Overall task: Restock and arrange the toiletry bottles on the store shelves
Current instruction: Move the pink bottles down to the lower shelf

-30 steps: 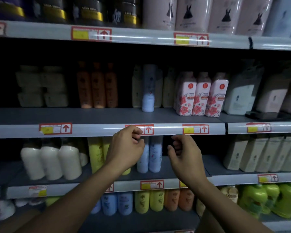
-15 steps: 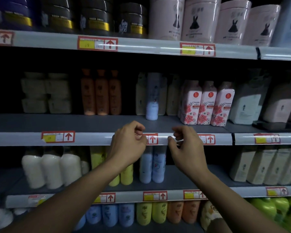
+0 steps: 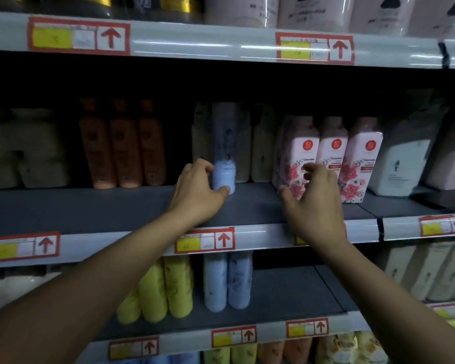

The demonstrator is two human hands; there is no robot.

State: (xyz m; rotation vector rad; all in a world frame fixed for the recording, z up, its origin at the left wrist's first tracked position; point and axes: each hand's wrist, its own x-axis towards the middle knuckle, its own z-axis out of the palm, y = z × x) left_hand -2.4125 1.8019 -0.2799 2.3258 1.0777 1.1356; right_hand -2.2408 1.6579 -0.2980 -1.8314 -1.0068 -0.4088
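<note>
The pale blue bottle (image 3: 223, 164) is gripped low down by the left hand (image 3: 199, 193), thumb in front and fingers curled behind it, probably so that it can be drawn forward to the edge of the middle shelf (image 3: 116, 206), where it stands upright. The right hand (image 3: 313, 198) is held spread and empty before the floral bottles (image 3: 331, 158), seemingly about to straighten them. Three floral bottles and three orange bottles (image 3: 124, 145) are counted; two blue ones (image 3: 227, 282) stand below.
</note>
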